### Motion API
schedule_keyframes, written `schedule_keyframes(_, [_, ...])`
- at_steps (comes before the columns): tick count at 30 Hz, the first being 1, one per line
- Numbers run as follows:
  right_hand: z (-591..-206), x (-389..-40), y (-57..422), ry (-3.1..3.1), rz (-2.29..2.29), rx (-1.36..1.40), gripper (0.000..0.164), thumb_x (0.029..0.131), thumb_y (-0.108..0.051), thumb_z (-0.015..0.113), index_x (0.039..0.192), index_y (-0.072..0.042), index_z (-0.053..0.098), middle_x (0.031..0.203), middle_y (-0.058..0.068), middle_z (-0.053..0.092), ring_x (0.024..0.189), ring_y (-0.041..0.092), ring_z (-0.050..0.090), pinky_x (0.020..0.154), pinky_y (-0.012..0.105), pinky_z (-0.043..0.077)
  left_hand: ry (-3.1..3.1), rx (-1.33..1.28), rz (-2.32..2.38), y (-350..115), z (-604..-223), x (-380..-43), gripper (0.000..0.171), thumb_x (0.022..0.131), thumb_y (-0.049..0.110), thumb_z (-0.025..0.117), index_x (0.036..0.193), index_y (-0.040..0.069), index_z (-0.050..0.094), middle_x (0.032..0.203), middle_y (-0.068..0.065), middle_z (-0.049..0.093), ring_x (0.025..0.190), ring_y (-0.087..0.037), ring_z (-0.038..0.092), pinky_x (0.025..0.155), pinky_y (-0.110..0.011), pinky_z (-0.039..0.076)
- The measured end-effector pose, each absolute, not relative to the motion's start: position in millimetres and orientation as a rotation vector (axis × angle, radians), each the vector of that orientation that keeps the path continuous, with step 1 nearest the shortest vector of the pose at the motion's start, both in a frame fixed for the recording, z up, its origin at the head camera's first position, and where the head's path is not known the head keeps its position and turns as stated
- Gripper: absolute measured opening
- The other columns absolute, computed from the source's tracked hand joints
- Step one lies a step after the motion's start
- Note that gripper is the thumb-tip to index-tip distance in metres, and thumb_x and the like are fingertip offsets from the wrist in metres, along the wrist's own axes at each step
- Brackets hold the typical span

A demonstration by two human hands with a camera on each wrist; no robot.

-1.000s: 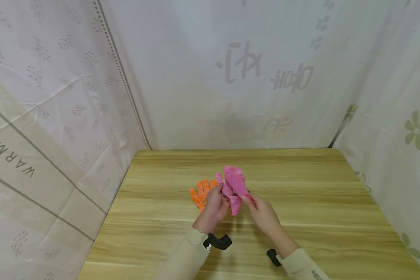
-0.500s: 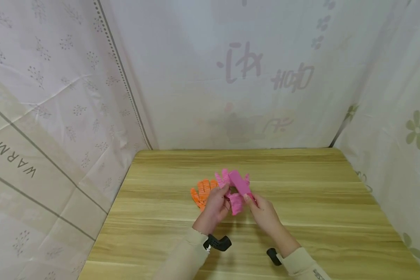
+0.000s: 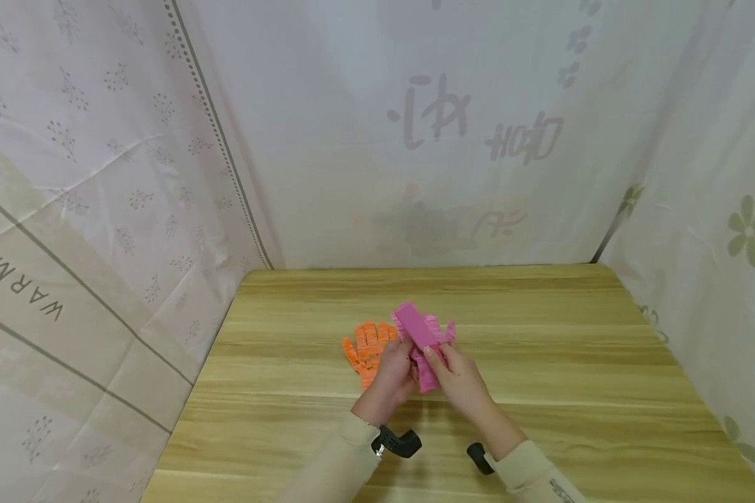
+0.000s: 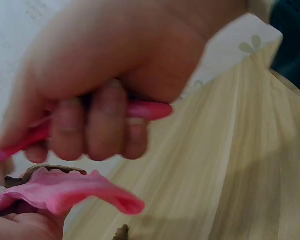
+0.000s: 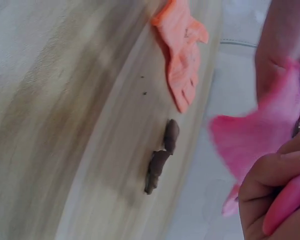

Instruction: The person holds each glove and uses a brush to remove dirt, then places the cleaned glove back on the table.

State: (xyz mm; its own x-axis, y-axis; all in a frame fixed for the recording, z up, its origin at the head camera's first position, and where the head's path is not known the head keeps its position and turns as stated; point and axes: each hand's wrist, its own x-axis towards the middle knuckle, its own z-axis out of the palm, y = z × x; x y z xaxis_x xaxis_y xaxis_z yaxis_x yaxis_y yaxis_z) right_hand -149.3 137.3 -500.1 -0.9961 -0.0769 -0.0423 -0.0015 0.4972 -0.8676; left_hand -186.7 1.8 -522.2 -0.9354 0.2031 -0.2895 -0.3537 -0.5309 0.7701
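Since half a second ago, the pink flat-headed tool (image 3: 415, 325), likely a brush, has shifted towards nine o'clock with the right hand (image 3: 462, 381). Leftmost, an orange knit glove (image 3: 368, 355) lies spread on the wooden table (image 3: 277, 391) at the left hand's (image 3: 390, 367) eleven o'clock, seemingly out of the way; brown fragments (image 5: 158, 167) lie near it. The left fingers grip a pink knit glove (image 3: 426, 378), probably steadying limp fabric beneath the tool. Right fingers curl round its handle (image 4: 154, 110), letting it point towards eleven o'clock.
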Motion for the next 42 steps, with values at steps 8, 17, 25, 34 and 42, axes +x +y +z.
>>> schedule_keyframes(8, [-506.3, -150.4, 144.7, 2.720, -1.388, -0.064, 0.035, 0.106, -0.043, 0.051, 0.102, -0.011, 0.063, 0.071, 0.001, 0.046, 0.064, 0.015, 0.044, 0.057, 0.028, 0.037, 1.217, -0.306, 2.591, -6.3, -520.7, -191.3, 0.034, 0.112, 0.021, 0.037, 0.122, -0.004, 0.056, 0.092, 0.002, 0.067, 0.078, 0.002, 0.065, 0.069, -0.012, 0.054])
schedule_keyframes(17, [-506.8, -149.0, 150.1, 2.717, -1.374, -0.067, 0.039, 0.105, -0.044, 0.050, 0.098, -0.008, 0.061, 0.068, 0.000, 0.043, 0.060, 0.013, 0.039, 0.053, 0.025, 0.033, 1.222, -0.252, 2.594, -12.6, -517.3, -191.1, 0.040, 0.112, 0.022, 0.033, 0.131, -0.010, 0.049, 0.098, 0.000, 0.068, 0.083, 0.002, 0.066, 0.074, -0.013, 0.055])
schedule_keyframes(25, [-506.6, -146.6, 151.3, 2.609, -1.601, -0.004, 0.040, 0.106, -0.045, 0.049, 0.091, -0.009, 0.058, 0.068, 0.001, 0.047, 0.057, 0.011, 0.039, 0.051, 0.024, 0.034, 1.213, -0.309, 2.600, -14.4, -519.7, -193.1, 0.024, 0.111, 0.022, 0.037, 0.109, 0.003, 0.052, 0.091, 0.003, 0.063, 0.082, -0.001, 0.064, 0.074, -0.015, 0.054])
schedule_keyframes(34, [-505.5, -150.8, 137.2, 2.661, -1.545, -0.123, 0.037, 0.105, -0.042, 0.052, 0.096, -0.008, 0.062, 0.075, 0.003, 0.052, 0.068, 0.014, 0.048, 0.060, 0.026, 0.042, 1.160, -0.316, 2.594, -10.3, -516.3, -189.9, 0.026, 0.111, 0.021, 0.039, 0.116, 0.002, 0.056, 0.094, 0.004, 0.067, 0.083, 0.001, 0.065, 0.074, -0.012, 0.053])
schedule_keyframes(42, [-506.2, -151.2, 139.7, 2.748, -1.383, -0.097, 0.036, 0.105, -0.046, 0.050, 0.103, -0.013, 0.064, 0.076, 0.002, 0.053, 0.069, 0.015, 0.049, 0.062, 0.030, 0.042, 1.116, -0.293, 2.634, -14.1, -513.2, -191.0, 0.036, 0.111, 0.023, 0.039, 0.131, -0.004, 0.052, 0.106, -0.001, 0.070, 0.094, -0.002, 0.069, 0.083, -0.015, 0.055])
